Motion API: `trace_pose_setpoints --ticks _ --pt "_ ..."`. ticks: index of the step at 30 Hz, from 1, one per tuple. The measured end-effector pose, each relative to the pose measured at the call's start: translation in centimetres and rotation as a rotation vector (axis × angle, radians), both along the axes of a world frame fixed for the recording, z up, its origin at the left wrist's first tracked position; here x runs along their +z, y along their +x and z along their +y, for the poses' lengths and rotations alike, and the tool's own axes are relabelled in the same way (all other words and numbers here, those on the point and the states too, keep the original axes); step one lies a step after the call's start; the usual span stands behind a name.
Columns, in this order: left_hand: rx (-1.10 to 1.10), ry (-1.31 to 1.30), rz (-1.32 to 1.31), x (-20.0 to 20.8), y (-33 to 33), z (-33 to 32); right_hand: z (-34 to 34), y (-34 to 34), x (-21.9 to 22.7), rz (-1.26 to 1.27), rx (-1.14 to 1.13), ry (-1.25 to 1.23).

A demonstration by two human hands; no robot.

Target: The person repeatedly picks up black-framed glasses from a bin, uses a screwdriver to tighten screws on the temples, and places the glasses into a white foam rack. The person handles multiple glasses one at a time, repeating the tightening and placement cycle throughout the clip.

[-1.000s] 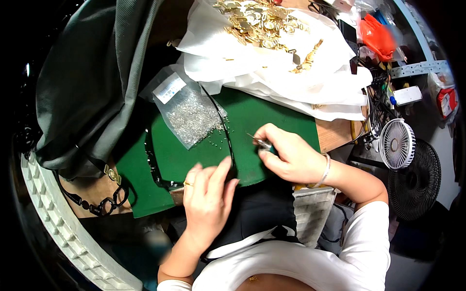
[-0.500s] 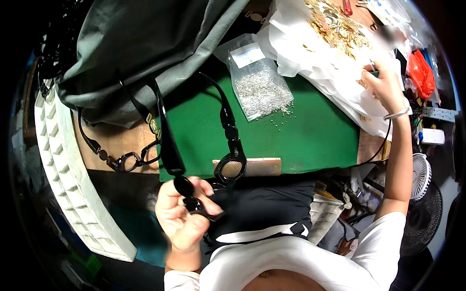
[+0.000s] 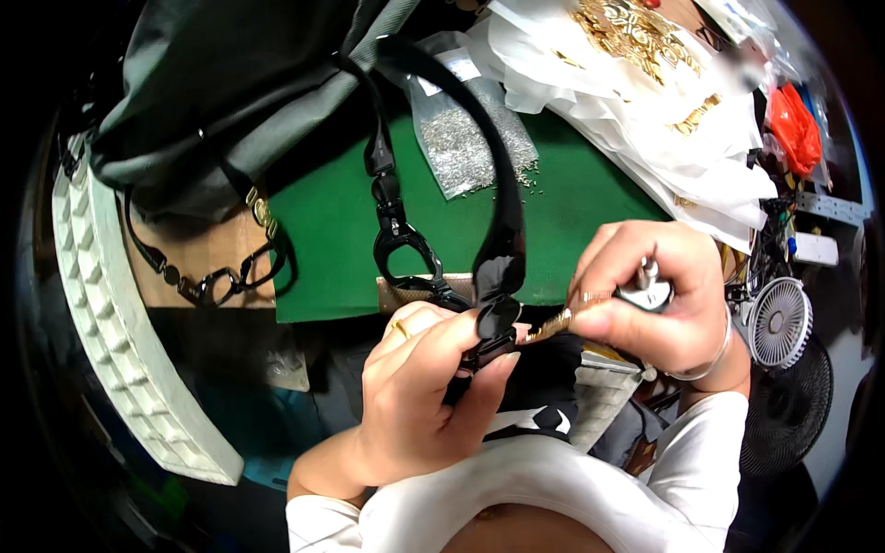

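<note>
My left hand is closed around the hinge end of a black eyeglass frame. One wide temple of that frame sticks up over the green mat. Close beside it, my right hand pinches a small gold ornament between thumb and forefinger. The ornament's tip is at the frame's hinge; whether they touch I cannot tell. A tool with a silver metal end is tucked in the right palm, mostly hidden by the fingers. Part of the held frame is covered by my left fingers.
Another black eyeglass frame rests on the green mat, and a further one lies at left with gold trim. A clear bag of tiny silver screws has spilled some. Gold ornaments lie on white paper. A grey bag stands far left.
My right hand has come back from the gold ornaments with one pinched in it, down to the held frame. My left hand has moved right and up with the frame.
</note>
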State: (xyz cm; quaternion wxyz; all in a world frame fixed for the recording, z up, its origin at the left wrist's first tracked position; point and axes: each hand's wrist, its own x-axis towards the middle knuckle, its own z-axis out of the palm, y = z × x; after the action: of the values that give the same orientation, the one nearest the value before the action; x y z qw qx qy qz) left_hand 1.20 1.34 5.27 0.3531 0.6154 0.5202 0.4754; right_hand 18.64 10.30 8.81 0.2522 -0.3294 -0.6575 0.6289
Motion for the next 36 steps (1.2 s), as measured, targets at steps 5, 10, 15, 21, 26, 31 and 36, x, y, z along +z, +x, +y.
trace_pose_setpoints --ticks 5,10,15,21,26,31,36 --pt "-0.04 -0.057 0.087 0.8 0.2 -0.2 0.1 -1.0 -0.3 -0.153 0.187 0.381" --pt "-0.011 -0.027 0.126 0.6 0.2 0.0 0.4 -0.8 -0.1 -0.176 0.17 0.329" --pt "-0.042 -0.037 0.15 0.8 0.0 0.5 0.7 -0.8 -0.2 -0.167 0.145 0.375" --pt "0.005 0.029 0.186 0.1 0.2 0.5 0.4 -1.0 0.3 -0.323 0.137 0.395" --pt "0.044 -0.003 0.197 0.3 0.6 0.4 0.1 -1.8 -0.5 -0.1 -0.026 0.002" --pt "0.061 0.027 0.197 0.3 0.8 0.3 1.1 -2.2 -0.5 -0.007 0.079 -0.36" --pt "0.067 0.064 0.153 -0.2 0.5 0.2 0.4 -2.5 -1.0 0.123 0.058 -0.439"
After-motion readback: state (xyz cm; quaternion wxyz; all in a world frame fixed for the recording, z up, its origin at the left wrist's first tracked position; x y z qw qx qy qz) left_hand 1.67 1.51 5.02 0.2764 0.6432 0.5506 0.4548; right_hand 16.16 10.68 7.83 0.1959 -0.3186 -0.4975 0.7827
